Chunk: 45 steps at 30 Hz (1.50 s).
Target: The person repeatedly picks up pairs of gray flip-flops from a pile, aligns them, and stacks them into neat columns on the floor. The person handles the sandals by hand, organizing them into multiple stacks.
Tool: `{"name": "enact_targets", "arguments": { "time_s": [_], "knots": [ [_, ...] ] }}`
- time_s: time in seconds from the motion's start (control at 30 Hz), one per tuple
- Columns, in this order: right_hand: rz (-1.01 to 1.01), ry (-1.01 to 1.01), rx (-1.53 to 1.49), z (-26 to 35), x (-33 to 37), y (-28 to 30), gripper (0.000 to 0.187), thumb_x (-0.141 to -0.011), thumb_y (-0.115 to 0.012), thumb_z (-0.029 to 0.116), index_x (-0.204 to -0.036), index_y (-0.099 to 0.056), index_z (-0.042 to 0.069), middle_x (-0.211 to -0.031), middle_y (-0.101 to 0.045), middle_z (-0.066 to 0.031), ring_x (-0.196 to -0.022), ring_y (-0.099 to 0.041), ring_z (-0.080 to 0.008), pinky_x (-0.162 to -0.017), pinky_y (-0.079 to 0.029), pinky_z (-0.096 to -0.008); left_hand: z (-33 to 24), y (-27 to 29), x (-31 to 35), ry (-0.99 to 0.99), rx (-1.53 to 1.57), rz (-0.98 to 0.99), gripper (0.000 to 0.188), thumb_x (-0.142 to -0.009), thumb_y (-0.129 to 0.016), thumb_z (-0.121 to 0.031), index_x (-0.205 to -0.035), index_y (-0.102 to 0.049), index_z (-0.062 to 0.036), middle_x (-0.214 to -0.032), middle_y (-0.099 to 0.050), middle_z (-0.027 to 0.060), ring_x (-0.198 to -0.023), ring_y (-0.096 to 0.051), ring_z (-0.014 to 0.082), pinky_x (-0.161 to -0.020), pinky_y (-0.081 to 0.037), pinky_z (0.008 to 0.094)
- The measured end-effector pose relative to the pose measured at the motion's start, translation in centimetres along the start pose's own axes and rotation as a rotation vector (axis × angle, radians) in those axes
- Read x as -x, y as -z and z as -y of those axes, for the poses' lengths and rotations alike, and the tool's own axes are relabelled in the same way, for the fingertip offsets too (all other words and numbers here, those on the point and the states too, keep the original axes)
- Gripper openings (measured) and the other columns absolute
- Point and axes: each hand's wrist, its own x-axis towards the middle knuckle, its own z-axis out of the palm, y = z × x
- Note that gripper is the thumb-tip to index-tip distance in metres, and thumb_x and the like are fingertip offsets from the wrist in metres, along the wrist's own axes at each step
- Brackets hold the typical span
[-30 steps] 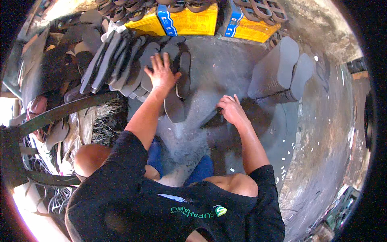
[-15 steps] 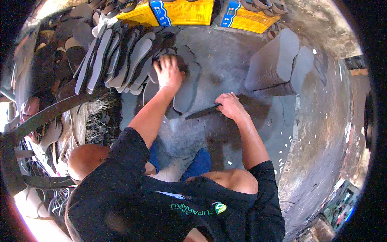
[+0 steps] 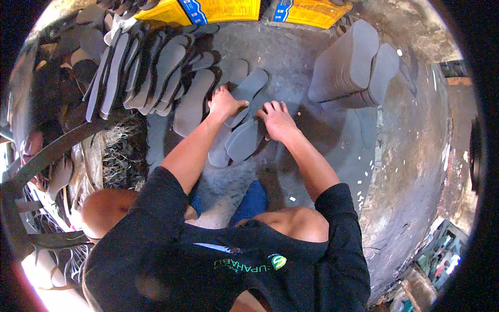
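Observation:
Flat grey sandal soles lie overlapped on the floor in front of me. My left hand (image 3: 227, 103) rests over them with its thumb spread from the fingers, the thumb touching the edge of a long grey sole (image 3: 253, 84). Close by on the right, my right hand (image 3: 278, 122) has its bent fingers and thumb at the side of another grey sole (image 3: 244, 141), which lies tilted over the lower ones. A broader brownish-grey sole (image 3: 195, 101) sits left of my left hand. What the left fingertips touch is hidden.
A row of soles (image 3: 169, 60) stands on edge at the left. Two tall stacks of soles (image 3: 345, 65) rise at the right. Yellow boxes (image 3: 223, 11) line the far side. A dark bar (image 3: 52, 148) crosses the left, and small white scraps (image 3: 292, 199) dot the floor.
My right hand has moved left and away from me, bringing the sole it held edge-on down over the others. My left hand has come slightly nearer, and the soles beneath are rearranged.

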Motion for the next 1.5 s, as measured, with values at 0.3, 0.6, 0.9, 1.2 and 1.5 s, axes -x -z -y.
{"name": "enact_targets", "arguments": {
  "time_s": [0.3, 0.6, 0.9, 1.2, 1.5],
  "knots": [
    [0.084, -0.005, -0.163, -1.2, 4.9, -1.5, 0.057, -0.076, -0.085, 0.020, -0.125, -0.060, 0.005, -0.143, -0.052, -0.0175, -0.141, -0.043, -0.0360, -0.111, -0.038, -0.0544, -2.0, -0.7, 1.2, -0.473, -0.129, -0.014, 0.064, -0.078, -0.082, -0.032, -0.136, -0.060, -0.0147, -0.132, -0.066, 0.0206, -0.132, -0.056, 0.0394, -0.107, -0.048, 0.0484],
    [-0.330, -0.115, -0.153, -2.4, 6.5, -1.6, 0.053, -0.078, -0.066, 0.001, -0.128, -0.063, 0.018, -0.138, -0.054, -0.0080, -0.136, -0.045, -0.0343, -0.120, -0.029, -0.0607, -1.5, -1.5, 5.8, -0.621, 0.144, 0.428, 0.043, -0.092, -0.070, -0.035, -0.124, -0.068, -0.0066, -0.112, -0.073, 0.0235, -0.108, -0.068, 0.0433, -0.098, -0.052, 0.0500],
    [0.101, -0.050, -0.039, -6.0, -0.3, 3.3, 0.099, -0.060, -0.096, 0.034, -0.147, -0.052, 0.021, -0.162, -0.039, -0.0036, -0.155, -0.025, -0.0361, -0.120, -0.023, -0.0719, 2.7, 0.5, 6.5, -0.054, -0.317, 0.176, 0.070, -0.076, -0.084, -0.026, -0.138, -0.057, -0.0086, -0.148, -0.048, 0.0177, -0.138, -0.050, 0.0381, -0.108, -0.048, 0.0564],
    [0.042, -0.131, -0.009, -3.9, 3.5, 1.9, 0.108, -0.052, -0.099, 0.042, -0.138, -0.047, 0.006, -0.140, -0.051, -0.0162, -0.141, -0.041, -0.0365, -0.120, -0.028, -0.0634, 0.2, 3.0, 2.5, -0.313, 0.162, -0.141, 0.042, -0.088, -0.072, -0.030, -0.124, -0.071, -0.0067, -0.115, -0.071, 0.0255, -0.110, -0.069, 0.0399, -0.099, -0.053, 0.0474],
    [-0.373, -0.151, -0.083, -0.7, 7.7, -1.8, 0.090, -0.066, -0.090, 0.022, -0.144, -0.047, 0.009, -0.142, -0.051, -0.0133, -0.141, -0.043, -0.0332, -0.117, -0.032, -0.0539, -3.4, -1.5, 5.4, -0.613, 0.159, 0.418, 0.052, -0.097, -0.063, -0.049, -0.125, -0.072, -0.0070, -0.118, -0.071, 0.0257, -0.113, -0.067, 0.0433, -0.100, -0.052, 0.0448]
  ]
}}
